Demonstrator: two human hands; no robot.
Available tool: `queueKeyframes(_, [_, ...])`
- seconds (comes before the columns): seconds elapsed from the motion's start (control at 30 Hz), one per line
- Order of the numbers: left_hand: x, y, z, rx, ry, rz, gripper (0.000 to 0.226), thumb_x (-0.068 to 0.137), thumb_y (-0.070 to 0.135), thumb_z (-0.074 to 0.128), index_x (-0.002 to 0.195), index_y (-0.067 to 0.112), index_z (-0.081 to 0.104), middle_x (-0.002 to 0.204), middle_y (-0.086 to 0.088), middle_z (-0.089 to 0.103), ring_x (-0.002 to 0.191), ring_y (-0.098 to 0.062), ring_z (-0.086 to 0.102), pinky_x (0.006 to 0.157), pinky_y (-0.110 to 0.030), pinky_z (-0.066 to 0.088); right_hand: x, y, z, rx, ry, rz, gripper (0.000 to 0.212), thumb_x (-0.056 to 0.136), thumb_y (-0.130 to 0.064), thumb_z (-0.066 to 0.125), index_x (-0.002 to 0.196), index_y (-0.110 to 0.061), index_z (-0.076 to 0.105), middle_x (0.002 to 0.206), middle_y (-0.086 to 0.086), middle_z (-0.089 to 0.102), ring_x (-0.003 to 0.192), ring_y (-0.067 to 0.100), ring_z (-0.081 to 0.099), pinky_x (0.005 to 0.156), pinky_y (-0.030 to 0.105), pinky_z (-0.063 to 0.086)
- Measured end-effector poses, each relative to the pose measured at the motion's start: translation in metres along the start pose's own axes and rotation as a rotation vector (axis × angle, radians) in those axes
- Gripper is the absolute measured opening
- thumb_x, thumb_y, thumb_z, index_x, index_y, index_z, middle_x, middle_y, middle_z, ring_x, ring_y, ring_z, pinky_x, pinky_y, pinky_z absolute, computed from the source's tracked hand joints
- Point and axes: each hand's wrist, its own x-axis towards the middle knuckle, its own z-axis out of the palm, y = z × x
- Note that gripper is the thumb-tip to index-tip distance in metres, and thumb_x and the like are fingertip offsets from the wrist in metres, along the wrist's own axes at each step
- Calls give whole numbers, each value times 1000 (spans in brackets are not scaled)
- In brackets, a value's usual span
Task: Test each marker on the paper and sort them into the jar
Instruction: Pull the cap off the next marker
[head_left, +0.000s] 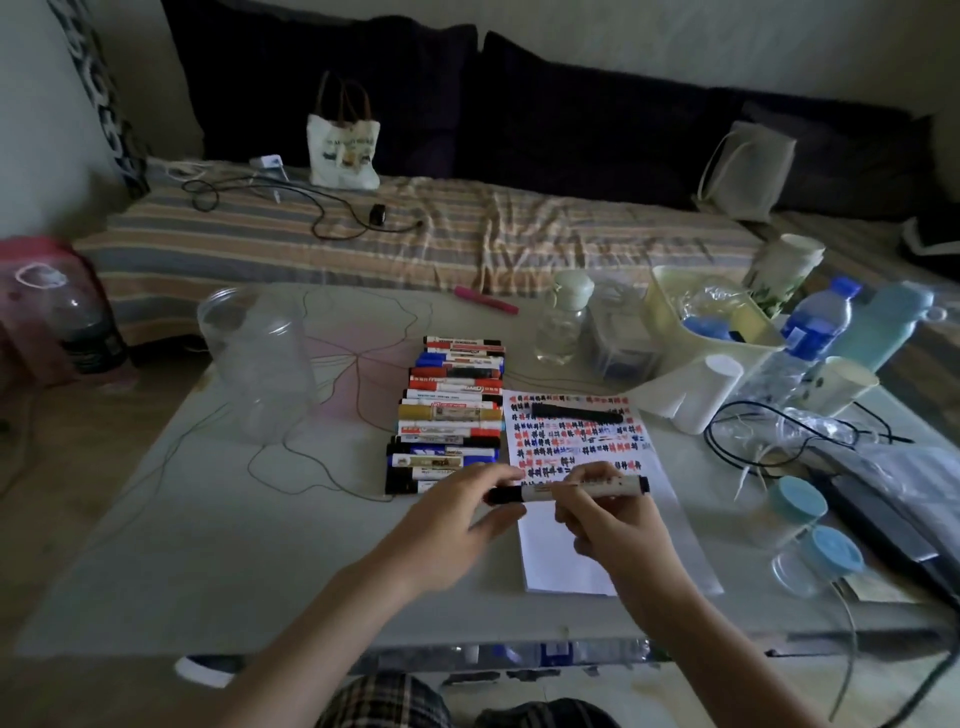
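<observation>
— Marker (569, 489) is hovering level over the paper (576, 447); left hand (457, 512) is pinching its black cap, right hand (605, 512) is curling round the barrel.

— Handling?

— Looking light, stiff and a bit slick; I'd be gripping mid-barrel. Jar (260, 358) is standing far left, beyond the marker row (449, 415).

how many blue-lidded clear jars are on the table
2: both at the right side of the grey table, one blue-lidded clear jar farther from the person, the other just nearer; more may be hidden among the clutter.
</observation>
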Motion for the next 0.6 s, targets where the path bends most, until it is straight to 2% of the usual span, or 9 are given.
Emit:
queueKeyframes(0.07, [-1, 3, 4, 25, 12, 41, 32, 98, 33, 50, 129, 24, 53, 108, 11, 56, 94, 0, 53, 80, -13, 42, -6, -2, 2, 158, -35, 74, 12, 91, -11, 65, 80, -8, 62, 66, 6, 59, 64, 18, 45, 55, 26, 37])
queueKeyframes(0.13, [-3, 3, 7, 81, 32, 84, 24, 100, 31, 47, 120, 21, 56, 99, 11, 52, 90, -4, 50, 77, -16, 40, -9, -3, 3, 236, -68, 123, 8, 92, -10, 65, 86, -6, 60, 67, 7, 60, 63, 16, 47, 53, 23, 37])
queueKeyframes(0.27, [-5, -3, 1, 209, 54, 136, 27, 99, 36, 42, 112, 19, 58, 101, 10, 53, 91, -6, 49, 77, -23, 43, -10, -3, -8, 276, -132, 240, 17, 90, -21, 68, 89, -5, 63, 73, 10, 65, 61, 14, 52, 52, 22, 40])
queueKeyframes(0.33, [-6, -6, -5, 258, 41, 172, 38, 96, 47, 36, 108, 19, 59, 103, 9, 57, 92, -7, 50, 78, -27, 46, -8, -5, -18, 108, -180, 198, 20, 91, -22, 67, 86, -2, 67, 75, 10, 69, 61, 13, 55, 55, 25, 44])
queueKeyframes(0.4, [-5, -7, -8, 235, 22, 194, 43, 92, 52, 36, 107, 21, 61, 103, 10, 58, 92, -5, 52, 79, -27, 47, -5, -8, -23, -203, -270, 85, 15, 93, -20, 64, 86, -9, 71, 72, 3, 72, 59, 10, 56, 57, 24, 45])
queueKeyframes(0.5, [-4, -6, -7, 164, 25, 214, 44, 88, 53, 42, 108, 21, 64, 100, 11, 61, 90, -4, 56, 78, -26, 49, -1, -10, -25, -625, -378, -105, 24, 96, -32, 59, 76, -23, 69, 56, -11, 59, 49, 3, 43, 51, 16, 37])
queueKeyframes(0.6, [-2, -12, -7, 187, 24, 258, 33, 91, 43, 51, 107, 18, 65, 97, 13, 62, 85, -2, 56, 75, -17, 48, 1, -3, -26, -692, -396, -255, 26, 96, -35, 58, 77, -21, 66, 57, -8, 52, 50, 4, 39, 51, 16, 31])
